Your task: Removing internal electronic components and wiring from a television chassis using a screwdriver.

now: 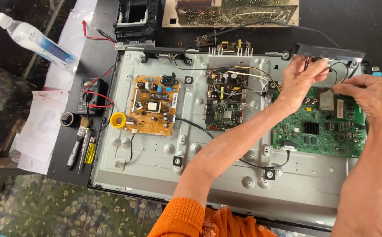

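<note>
Green main board (320, 129) lying just below both hands, on the grey metal back panel (156, 158). I am pinching a thin black wire (338, 66) with my left hand (298, 81) and my right hand (368, 94), fingers narrow, apparently seating it; next calls for fine alignment.

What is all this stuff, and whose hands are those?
The picture comes from a camera on a person's head, looking down at their own two hands. They lean over the grey metal back of an opened flat screen. On it sit an orange circuit board, a small dark middle board and a green circuit board. The left hand and the right hand pinch thin black wires above the green board. Beside the screen lie a black meter with red leads, screwdrivers and a clear plastic bottle.
</note>
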